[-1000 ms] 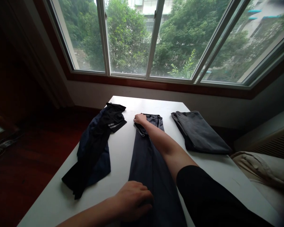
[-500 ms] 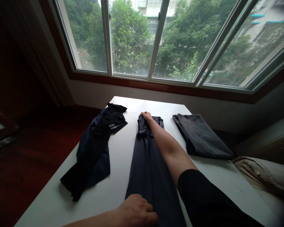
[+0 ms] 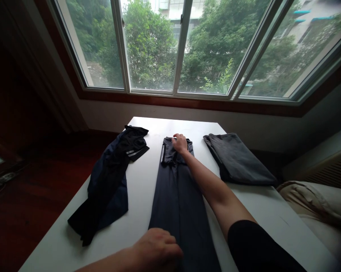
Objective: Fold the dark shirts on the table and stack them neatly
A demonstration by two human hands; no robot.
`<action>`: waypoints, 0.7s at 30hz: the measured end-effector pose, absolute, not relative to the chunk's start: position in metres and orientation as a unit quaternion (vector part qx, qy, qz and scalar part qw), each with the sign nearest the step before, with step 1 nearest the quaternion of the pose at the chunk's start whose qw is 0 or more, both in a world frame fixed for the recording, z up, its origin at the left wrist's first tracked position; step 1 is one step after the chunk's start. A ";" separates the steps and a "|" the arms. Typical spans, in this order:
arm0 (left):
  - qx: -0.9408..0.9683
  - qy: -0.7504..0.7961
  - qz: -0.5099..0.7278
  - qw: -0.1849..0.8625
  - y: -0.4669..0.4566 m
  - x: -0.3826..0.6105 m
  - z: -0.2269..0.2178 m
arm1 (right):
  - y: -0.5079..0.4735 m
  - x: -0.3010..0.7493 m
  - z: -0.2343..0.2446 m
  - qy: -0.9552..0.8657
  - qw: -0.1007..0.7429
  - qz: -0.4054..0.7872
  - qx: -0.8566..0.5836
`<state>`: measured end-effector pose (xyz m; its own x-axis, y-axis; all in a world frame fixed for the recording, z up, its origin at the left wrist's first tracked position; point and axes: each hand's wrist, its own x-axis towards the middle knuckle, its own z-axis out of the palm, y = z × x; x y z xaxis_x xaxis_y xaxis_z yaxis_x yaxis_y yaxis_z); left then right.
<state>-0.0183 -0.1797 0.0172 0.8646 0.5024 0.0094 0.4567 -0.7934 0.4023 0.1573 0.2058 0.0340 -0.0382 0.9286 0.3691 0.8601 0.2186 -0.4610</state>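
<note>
A pair of dark blue-grey trousers lies lengthwise down the middle of the white table. Their far end is bunched and turned over, with white-striped edges. My right hand rests on that far end, its fingers partly spread over the cloth. Close to me, my left hand is curled over the near part of the trousers; its fingertips are hidden beneath it.
A heap of black and navy clothes lies along the table's left side. Dark grey folded trousers sit on the right. Beige cloth is beyond the right edge. A window rises behind the table.
My right hand has shifted slightly right along the trousers' far end and its fingers have loosened. The far end lies flatter and squarer. My left hand stays on the near part.
</note>
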 end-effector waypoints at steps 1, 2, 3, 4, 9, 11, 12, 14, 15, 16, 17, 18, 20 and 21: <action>0.937 0.270 0.071 0.210 -0.176 -0.022 0.026 | 0.195 0.161 0.030 -0.739 0.309 0.044 -0.597; 0.927 0.291 0.086 0.222 -0.171 -0.025 0.035 | 0.184 0.165 0.025 -0.764 0.306 0.039 -0.567; 0.916 0.315 0.098 0.231 -0.166 -0.028 0.043 | 0.174 0.168 0.020 -0.791 0.295 0.041 -0.535; 0.905 0.339 0.106 0.235 -0.159 -0.029 0.050 | 0.163 0.171 0.014 -0.817 0.275 0.048 -0.504; 0.902 0.374 0.092 0.195 -0.117 -0.012 0.066 | 0.135 0.184 -0.009 -0.852 0.182 0.050 -0.488; 0.909 0.368 0.099 0.169 -0.104 0.002 0.063 | 0.134 0.192 -0.011 -0.837 0.187 0.034 -0.513; 0.910 0.369 0.107 0.157 -0.100 0.008 0.060 | 0.134 0.196 -0.010 -0.835 0.195 0.030 -0.514; 0.913 0.365 0.121 0.138 -0.096 0.018 0.052 | 0.132 0.202 -0.007 -0.840 0.218 0.029 -0.496; 0.915 0.359 0.124 0.134 -0.097 0.020 0.048 | 0.130 0.204 -0.005 -0.846 0.231 0.031 -0.481; 0.919 0.350 0.125 0.134 -0.098 0.020 0.045 | 0.128 0.204 -0.004 -0.851 0.243 0.033 -0.464; 0.921 0.342 0.124 0.138 -0.101 0.019 0.042 | 0.125 0.202 -0.003 -0.857 0.254 0.036 -0.448; 0.923 0.336 0.123 0.144 -0.103 0.017 0.039 | 0.121 0.199 -0.002 -0.863 0.258 0.039 -0.432; 0.922 0.333 0.120 0.156 -0.107 0.011 0.037 | 0.113 0.190 -0.003 -0.881 0.243 0.048 -0.404; 0.921 0.335 0.117 0.161 -0.109 0.009 0.036 | 0.109 0.185 -0.005 -0.889 0.224 0.053 -0.394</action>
<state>0.0085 -0.1089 0.0364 0.7482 0.6545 0.1085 0.5791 -0.7241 0.3745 0.1852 0.1094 -0.0045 -0.5881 0.7257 0.3572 0.6779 0.6831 -0.2717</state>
